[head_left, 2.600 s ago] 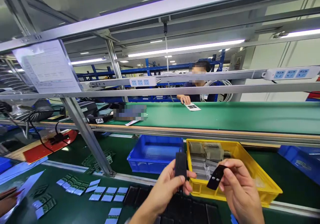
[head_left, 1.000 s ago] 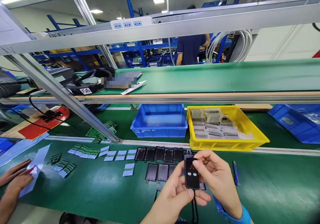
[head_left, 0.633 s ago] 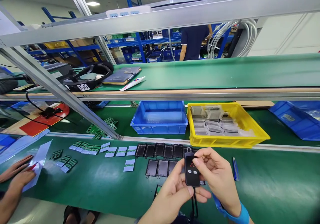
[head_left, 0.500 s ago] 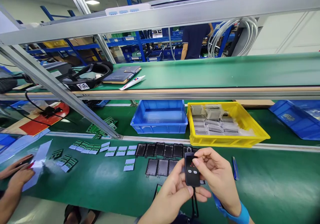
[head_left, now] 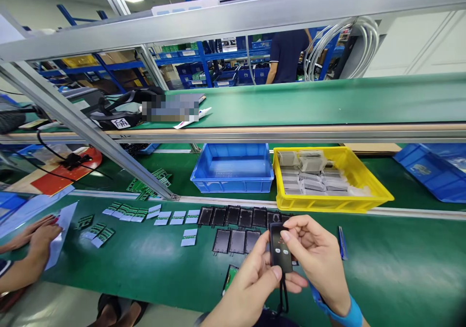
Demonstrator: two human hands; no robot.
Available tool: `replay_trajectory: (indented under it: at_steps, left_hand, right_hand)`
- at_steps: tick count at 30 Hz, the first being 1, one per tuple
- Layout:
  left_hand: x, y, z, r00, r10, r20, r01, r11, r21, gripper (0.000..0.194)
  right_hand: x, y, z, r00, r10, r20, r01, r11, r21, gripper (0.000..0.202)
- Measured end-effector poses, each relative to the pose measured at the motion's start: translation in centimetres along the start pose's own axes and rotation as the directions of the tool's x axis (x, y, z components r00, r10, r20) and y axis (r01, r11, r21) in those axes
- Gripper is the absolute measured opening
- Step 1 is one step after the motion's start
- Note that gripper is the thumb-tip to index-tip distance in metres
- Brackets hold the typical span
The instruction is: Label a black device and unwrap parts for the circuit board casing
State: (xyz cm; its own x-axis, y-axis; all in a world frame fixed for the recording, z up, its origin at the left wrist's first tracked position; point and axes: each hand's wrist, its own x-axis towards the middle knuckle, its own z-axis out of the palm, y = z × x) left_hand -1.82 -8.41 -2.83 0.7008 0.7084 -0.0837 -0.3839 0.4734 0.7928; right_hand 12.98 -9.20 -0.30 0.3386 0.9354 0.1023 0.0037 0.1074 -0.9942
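Observation:
In the head view, a small black two-button device with faint red marks is held upright over the bench. A black cord hangs from its lower end. My left hand is closed around its left side and lower part, thumb near the bottom. With thumb and fingers, my right hand grips its upper right edge. Behind them lie rows of black plastic cases, partly hidden by my hands. One case with a green circuit board in it sits left of my left forearm.
Circuit boards with pale film lie in a row to the left. Beyond the rail stand a blue bin and a yellow bin of wrapped items. A blue pen-like tool lies right. A co-worker's hands press a white sheet.
Both my hands keep their hold on the device, which has hardly moved. Its red marks look dimmer. At far left, the co-worker's hands have shifted up and to the right over the sheet.

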Motion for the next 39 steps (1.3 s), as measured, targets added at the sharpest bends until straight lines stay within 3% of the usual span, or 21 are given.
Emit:
replay_trajectory:
  at_steps: [6,22,33,39]
  left_hand:
    - [-0.1,-0.6,-0.3,1.0,0.013,-0.015,-0.012,0.999,0.043,0.065]
    - [-0.4,1.3,0.6,0.997,-0.057,-0.052,0.066,0.979,0.191,0.066]
    - [-0.7,1.7,0.7,0.999,-0.015,-0.044,0.028,0.955,0.296,0.063]
    - [-0.4,1.8,0.6,0.998,-0.02,-0.063,0.037,0.96,0.278,0.061]
  right_hand:
    - [0.0,0.3,0.0,1.0,-0.019,-0.003,0.019,1.0,-0.016,0.017]
    - [0.3,0.2,0.3,1.0,0.005,-0.026,-0.005,1.0,-0.009,0.019]
    - [0.3,0.3,0.8,0.998,-0.03,-0.061,0.03,1.0,0.001,0.014]
    - [-0.1,0.8,0.7,0.998,-0.045,-0.052,0.041,0.996,-0.084,0.015]
